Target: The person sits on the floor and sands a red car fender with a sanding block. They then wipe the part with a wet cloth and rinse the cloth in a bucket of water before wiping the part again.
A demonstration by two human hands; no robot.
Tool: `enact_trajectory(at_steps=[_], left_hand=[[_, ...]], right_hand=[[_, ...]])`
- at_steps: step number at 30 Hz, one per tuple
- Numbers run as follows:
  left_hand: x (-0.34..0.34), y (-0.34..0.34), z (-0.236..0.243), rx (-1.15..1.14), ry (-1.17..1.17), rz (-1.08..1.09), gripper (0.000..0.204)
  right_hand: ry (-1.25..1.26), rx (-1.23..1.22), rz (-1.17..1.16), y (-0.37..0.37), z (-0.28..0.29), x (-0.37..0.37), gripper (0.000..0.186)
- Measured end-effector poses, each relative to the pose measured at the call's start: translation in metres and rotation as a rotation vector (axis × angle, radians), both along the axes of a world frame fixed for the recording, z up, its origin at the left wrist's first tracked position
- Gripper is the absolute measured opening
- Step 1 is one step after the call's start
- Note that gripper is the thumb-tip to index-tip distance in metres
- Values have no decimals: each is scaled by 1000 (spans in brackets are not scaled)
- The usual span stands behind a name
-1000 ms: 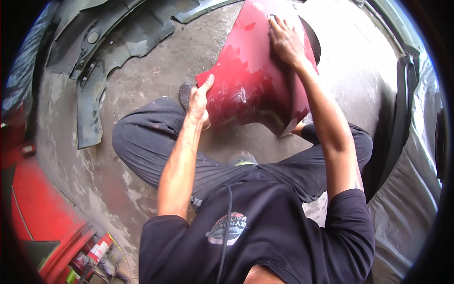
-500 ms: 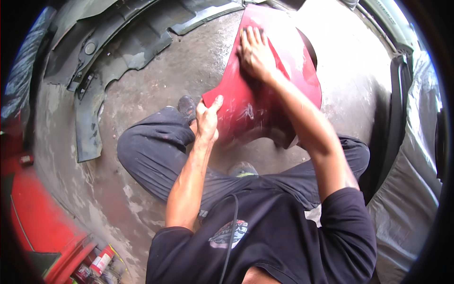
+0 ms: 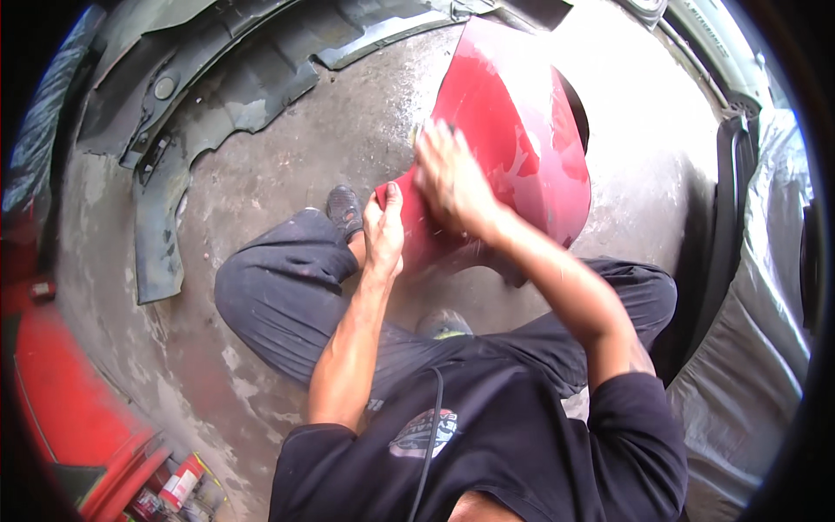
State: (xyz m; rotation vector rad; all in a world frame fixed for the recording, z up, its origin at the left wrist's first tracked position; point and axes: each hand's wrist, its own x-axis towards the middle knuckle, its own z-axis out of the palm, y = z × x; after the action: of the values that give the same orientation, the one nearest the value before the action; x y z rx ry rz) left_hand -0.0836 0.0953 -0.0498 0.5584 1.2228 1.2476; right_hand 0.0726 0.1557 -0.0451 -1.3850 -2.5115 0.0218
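Observation:
A curved red car body panel (image 3: pixel 522 113), streaked and wet-looking, lies tilted between my bent legs. My left hand (image 3: pixel 384 222) grips its lower-left corner, thumb on the front face. Across the panel's left side, above that grip, my right hand (image 3: pixel 450 178) is pressed down, smeared by motion; I cannot make out whether something small is under its fingers. The panel's back is hidden.
A grey bumper piece (image 3: pixel 243 87) arches along the upper left. Red body parts (image 3: pixel 61 374) and a red-and-white can (image 3: pixel 181 483) sit at lower left. A black strip (image 3: pixel 722 217) and silvery cover (image 3: pixel 731 383) line the right. My shoe (image 3: pixel 344 209) is beside the panel.
My right hand has swept from the panel's upper right, across and down to its left side above my left hand. The panel and my left hand have shifted lower in view.

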Motion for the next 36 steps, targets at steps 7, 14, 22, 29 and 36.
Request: enact_trajectory(at_steps=[7, 14, 22, 29, 36], left_hand=[[9, 2, -20, 38, 54, -14, 40], [6, 1, -8, -8, 20, 32, 40], [-2, 4, -20, 51, 90, -35, 44], [-2, 6, -13, 9, -220, -69, 63], [-8, 11, -2, -48, -247, -63, 63]], right_hand=[[-39, 213, -67, 112, 32, 61, 55], [1, 30, 63, 9, -1, 16, 61], [-73, 216, -209, 107, 13, 38, 56], [155, -83, 289, -47, 1, 4, 61], [-221, 286, -125, 65, 12, 14, 53]])
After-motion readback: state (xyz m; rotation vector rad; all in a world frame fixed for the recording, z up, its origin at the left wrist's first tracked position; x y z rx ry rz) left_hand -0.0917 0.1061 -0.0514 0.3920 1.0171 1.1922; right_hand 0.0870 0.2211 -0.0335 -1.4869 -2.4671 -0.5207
